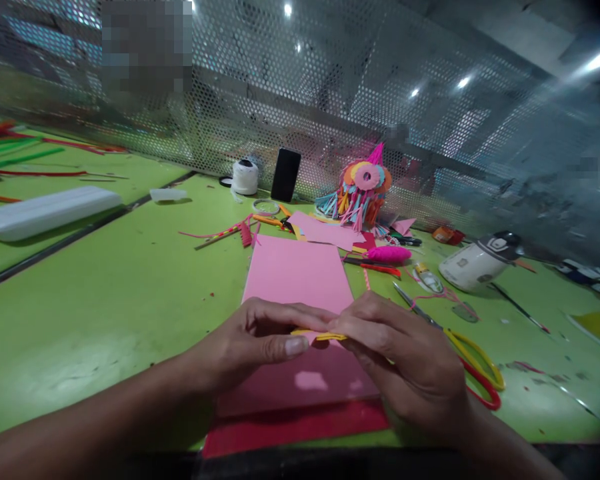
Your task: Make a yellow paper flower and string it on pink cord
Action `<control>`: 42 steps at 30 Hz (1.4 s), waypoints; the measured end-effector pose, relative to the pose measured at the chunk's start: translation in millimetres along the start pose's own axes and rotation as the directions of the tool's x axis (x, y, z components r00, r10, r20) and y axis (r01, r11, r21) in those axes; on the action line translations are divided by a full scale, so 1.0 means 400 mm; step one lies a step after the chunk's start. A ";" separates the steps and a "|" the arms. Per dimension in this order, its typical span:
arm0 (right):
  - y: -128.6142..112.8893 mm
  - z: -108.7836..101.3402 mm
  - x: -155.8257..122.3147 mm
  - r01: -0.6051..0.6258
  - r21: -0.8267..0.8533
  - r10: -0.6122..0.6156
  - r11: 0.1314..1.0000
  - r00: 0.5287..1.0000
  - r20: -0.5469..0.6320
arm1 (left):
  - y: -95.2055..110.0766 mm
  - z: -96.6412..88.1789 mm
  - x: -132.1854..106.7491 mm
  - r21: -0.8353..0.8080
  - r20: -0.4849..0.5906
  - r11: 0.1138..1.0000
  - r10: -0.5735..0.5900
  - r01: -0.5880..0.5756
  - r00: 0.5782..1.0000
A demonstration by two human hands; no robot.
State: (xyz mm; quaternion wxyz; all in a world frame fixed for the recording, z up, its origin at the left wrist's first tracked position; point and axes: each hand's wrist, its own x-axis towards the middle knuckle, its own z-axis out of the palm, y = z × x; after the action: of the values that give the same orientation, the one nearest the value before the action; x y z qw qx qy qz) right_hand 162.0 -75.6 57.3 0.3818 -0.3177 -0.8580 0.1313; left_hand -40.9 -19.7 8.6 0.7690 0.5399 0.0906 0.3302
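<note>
Both my hands meet over a pink paper sheet (300,280) lying on the green table (105,293). My left hand (260,340) and my right hand (400,353) are closed, pinching a thin yellow paper strip (315,333) between their fingertips. A red sheet (300,427) lies under the pink one at the near edge. Scissors with yellow and red handles (473,363) lie just right of my right hand.
A colourful fringed paper figure (363,187) stands at the back by a perforated metal screen (330,100). Near it are a black phone (285,175), a thread spool (244,177), a white glue container (473,265), a pink fringed piece (387,254) and paper scraps. A white box (45,211) lies at left.
</note>
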 end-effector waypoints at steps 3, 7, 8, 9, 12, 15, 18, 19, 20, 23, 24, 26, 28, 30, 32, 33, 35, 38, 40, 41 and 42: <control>0.000 0.002 -0.005 -0.001 0.004 0.001 1.000 1.000 0.007 | 0.001 0.000 0.000 0.012 -0.004 1.000 -0.004 0.004 1.000; 0.000 -0.001 -0.006 0.013 -0.009 -0.013 1.000 1.000 0.013 | -0.001 -0.002 0.000 0.028 -0.012 1.000 -0.006 0.007 1.000; 0.000 -0.002 -0.006 0.016 -0.010 -0.016 1.000 1.000 0.016 | -0.002 -0.002 -0.001 0.030 -0.012 1.000 -0.005 0.006 1.000; 0.000 -0.003 -0.005 0.019 -0.010 -0.019 1.000 1.000 0.017 | -0.002 -0.003 -0.001 0.032 -0.013 0.999 -0.005 0.006 1.000; 0.000 -0.005 -0.002 0.025 -0.010 -0.025 1.000 1.000 0.013 | -0.003 -0.003 -0.002 0.037 -0.010 0.999 -0.008 0.009 1.000; 0.001 -0.008 0.000 0.025 -0.008 -0.025 1.000 0.999 0.024 | 0.000 -0.003 -0.001 0.046 -0.002 0.999 -0.014 0.014 1.000; 0.000 -0.012 0.000 0.022 0.002 -0.022 1.000 0.999 0.036 | 0.003 -0.002 0.000 0.049 -0.001 0.999 -0.021 0.021 1.000; 0.000 -0.013 0.000 0.018 0.001 -0.018 1.000 0.999 0.040 | 0.003 -0.001 0.000 0.047 0.000 0.999 -0.023 0.023 1.000; 0.000 -0.013 0.000 0.011 -0.001 -0.011 1.000 0.999 0.044 | 0.003 -0.001 -0.001 0.045 0.001 0.999 -0.025 0.025 1.000; 0.001 -0.013 -0.001 0.000 -0.013 0.001 1.000 0.998 0.064 | 0.002 0.000 -0.002 0.040 -0.001 0.999 -0.031 0.031 1.000; 0.001 -0.013 -0.001 0.000 -0.017 0.001 1.000 0.998 0.070 | 0.002 0.000 -0.002 0.040 -0.004 0.999 -0.032 0.033 0.999; 0.003 -0.014 -0.003 0.002 -0.026 0.001 1.000 0.996 0.085 | 0.002 0.001 -0.002 0.044 -0.009 0.998 -0.038 0.038 0.999; 0.006 -0.016 -0.006 0.010 -0.033 -0.006 0.999 0.995 0.100 | 0.003 0.001 -0.001 0.046 -0.009 0.998 -0.037 0.037 0.999; 0.010 -0.019 -0.011 0.019 -0.035 -0.015 0.999 0.993 0.115 | 0.004 0.001 -0.001 0.048 -0.003 0.998 -0.035 0.036 0.999; 0.013 -0.023 -0.015 0.027 -0.026 -0.023 0.999 0.992 0.127 | 0.005 0.001 -0.002 0.052 0.004 0.998 -0.034 0.033 0.999; 0.015 -0.024 -0.016 0.027 -0.019 -0.024 0.999 0.991 0.132 | 0.005 0.001 -0.002 0.057 0.008 0.998 -0.036 0.036 0.999; 0.017 -0.026 -0.016 0.027 -0.009 -0.025 1.000 0.989 0.143 | 0.005 0.000 -0.003 0.069 0.013 0.997 -0.038 0.037 0.999; 0.018 -0.027 -0.013 0.030 0.008 -0.031 1.000 0.988 0.152 | 0.007 0.001 -0.003 0.091 0.019 0.996 -0.028 0.026 0.999; 0.018 -0.027 -0.012 0.037 0.021 -0.040 0.999 0.988 0.148 | 0.010 0.001 -0.003 0.097 0.030 0.995 -0.018 0.015 0.999; 0.018 -0.026 -0.012 0.038 0.023 -0.041 0.999 0.989 0.145 | 0.011 0.002 -0.003 0.099 0.037 0.995 -0.017 0.013 0.999; 0.018 -0.026 -0.013 0.038 0.022 -0.040 0.999 0.989 0.142 | 0.012 0.003 -0.003 0.101 0.042 0.995 -0.015 0.011 0.999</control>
State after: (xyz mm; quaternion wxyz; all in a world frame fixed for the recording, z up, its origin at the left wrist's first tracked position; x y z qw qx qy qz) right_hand 175.5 -73.7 57.8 0.3251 -0.2869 -0.8878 0.1547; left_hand -43.3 -20.3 13.2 0.7446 0.5845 0.0943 0.3084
